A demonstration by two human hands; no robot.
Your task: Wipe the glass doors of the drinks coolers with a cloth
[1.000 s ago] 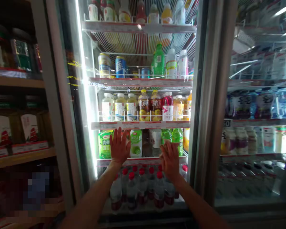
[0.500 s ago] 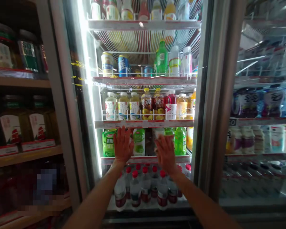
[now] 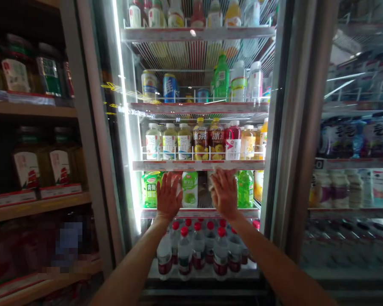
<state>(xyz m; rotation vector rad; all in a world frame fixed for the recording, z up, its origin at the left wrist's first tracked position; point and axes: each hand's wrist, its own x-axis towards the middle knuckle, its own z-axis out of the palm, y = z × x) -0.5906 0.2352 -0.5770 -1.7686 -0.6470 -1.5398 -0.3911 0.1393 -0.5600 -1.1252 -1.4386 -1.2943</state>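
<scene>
Both arms reach forward to a lit drinks fridge [image 3: 198, 165]. My left hand [image 3: 168, 196] is open, palm forward and fingers spread, in front of the lower shelf. Beside it show a green-labelled bottle [image 3: 190, 190] and a green drink bottle [image 3: 150, 191]. Level with it on the right, my right hand [image 3: 225, 195] is open too, its fingers stretched upward and holding nothing. Another green bottle [image 3: 245, 189] stands just right of it. Reflections suggest glass before the shelves; whether my palms touch it, I cannot tell.
Red-capped water bottles [image 3: 184, 250] fill the fridge bottom. Tea bottles [image 3: 200, 140] line the shelf above my hands. A metal door frame [image 3: 309, 127] runs down the right side. On the left, a wooden shelf [image 3: 35, 111] carries large dark jars [image 3: 17, 63].
The view has turned slightly left, so the fridge and shelves sit a little further right. Both hands stay raised and open, with the right one a little higher in the picture.
</scene>
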